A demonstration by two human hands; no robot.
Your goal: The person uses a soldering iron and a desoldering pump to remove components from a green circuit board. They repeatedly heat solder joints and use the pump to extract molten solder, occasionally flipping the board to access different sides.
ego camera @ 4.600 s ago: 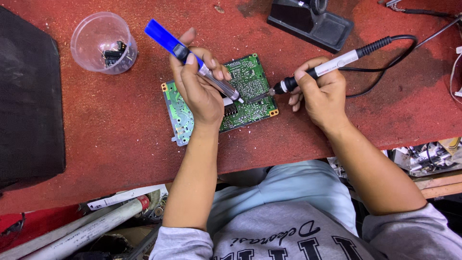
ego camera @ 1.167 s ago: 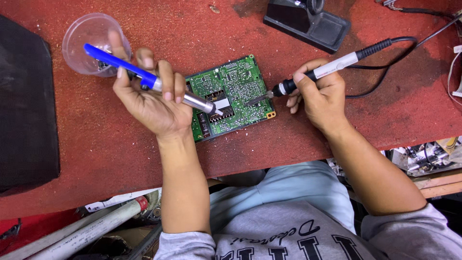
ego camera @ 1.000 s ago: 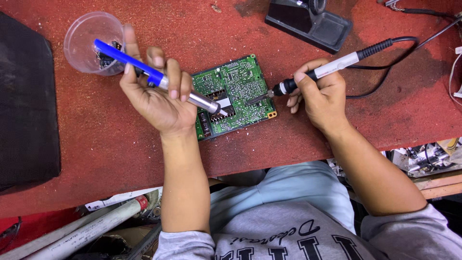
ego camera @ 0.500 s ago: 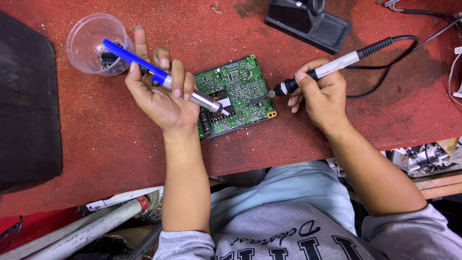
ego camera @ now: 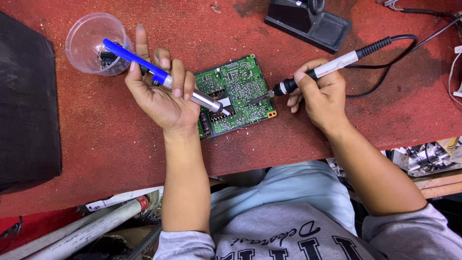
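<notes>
A green circuit board (ego camera: 238,84) lies flat on the red worktop (ego camera: 96,144). My left hand (ego camera: 161,94), palm up, grips a blue and silver desoldering pump (ego camera: 159,77) whose tip rests on the board near its middle. My right hand (ego camera: 320,94) holds a soldering iron (ego camera: 332,65) like a pen. Its dark tip touches the board's right part, close to the pump's tip. The iron's black cable runs off to the upper right.
A clear plastic cup (ego camera: 94,48) with small dark parts stands at the upper left, behind the pump's blue end. A black iron stand (ego camera: 308,21) sits at the top. A black slab (ego camera: 26,101) covers the left edge. Tubes (ego camera: 86,228) lie below the table's front edge.
My left hand with the pump has slid left from over the board, then drifted back right with the board. The board's left part is uncovered. My right hand and the iron stayed put.
</notes>
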